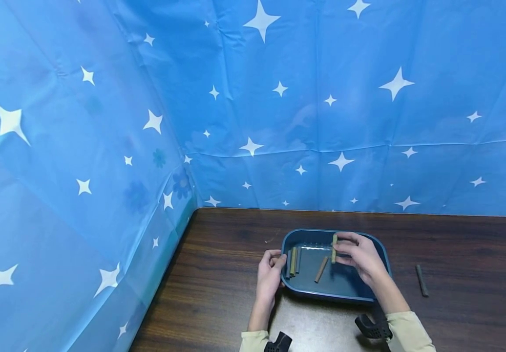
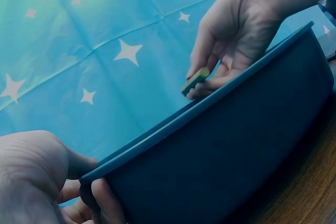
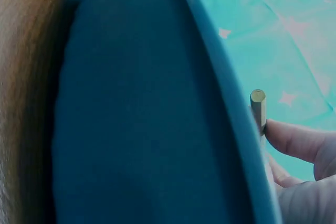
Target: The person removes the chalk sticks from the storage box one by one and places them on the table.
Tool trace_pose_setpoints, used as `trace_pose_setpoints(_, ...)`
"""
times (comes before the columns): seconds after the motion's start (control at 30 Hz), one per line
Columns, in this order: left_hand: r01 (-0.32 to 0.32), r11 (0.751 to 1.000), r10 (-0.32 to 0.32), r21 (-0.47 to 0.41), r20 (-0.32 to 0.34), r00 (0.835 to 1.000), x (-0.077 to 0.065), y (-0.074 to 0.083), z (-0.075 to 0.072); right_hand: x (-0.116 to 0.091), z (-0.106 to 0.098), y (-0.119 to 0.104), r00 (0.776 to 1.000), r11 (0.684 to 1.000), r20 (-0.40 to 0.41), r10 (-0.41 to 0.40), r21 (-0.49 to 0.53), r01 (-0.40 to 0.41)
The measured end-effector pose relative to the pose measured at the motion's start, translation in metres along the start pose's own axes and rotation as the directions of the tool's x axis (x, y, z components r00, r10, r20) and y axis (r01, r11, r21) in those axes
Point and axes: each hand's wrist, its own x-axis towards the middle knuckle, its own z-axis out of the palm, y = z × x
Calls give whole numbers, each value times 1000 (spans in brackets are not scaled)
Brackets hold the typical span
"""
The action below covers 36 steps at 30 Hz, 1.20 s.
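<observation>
My left hand (image 1: 269, 275) grips the left end of a dark blue rectangular tub (image 1: 341, 295), thumb at the rim and fingers curled below it on the outside. Over the tub's right half, my right hand (image 1: 362, 256) pinches a short yellow-green stick (image 1: 334, 248) between thumb and fingers. In the right wrist view the round end of this stick (image 3: 258, 96) shows above the tub's rim. Several sticks (image 1: 293, 261), yellowish and grey-blue, lie side by side at the tub's left end. A brown stick (image 1: 321, 269) lies slanted near the middle of its floor.
A dark grey-green stick (image 1: 422, 280) lies on the brown wooden table (image 1: 468, 259), right of the tub. Blue sheeting (image 1: 297, 122) with white stars hangs behind the table and along its left side. Black straps (image 1: 372, 326) sit at both wrists.
</observation>
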Motion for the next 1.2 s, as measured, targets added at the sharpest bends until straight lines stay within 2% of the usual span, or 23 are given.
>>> trace_pose_setpoints(0.33,16,1000,-16,14,6,1000,-1,1,0,-9,-25,-1,1000,1000,-17,4,30,-3)
trace_pose_setpoints(0.6,-2,1000,2,9,14,1000,-2,-1,-1,-19,-52,-5,1000,992,-23,-10,124,12)
trace_pose_setpoints(0.9,6,1000,-6,1,9,1000,-2,0,1,-32,-82,-6,999,975,-23,-25,221,30)
trace_pose_setpoints(1.2,-21,1000,21,6,6,1000,-1,-1,1,-39,-102,-7,999,964,-36,-28,263,37)
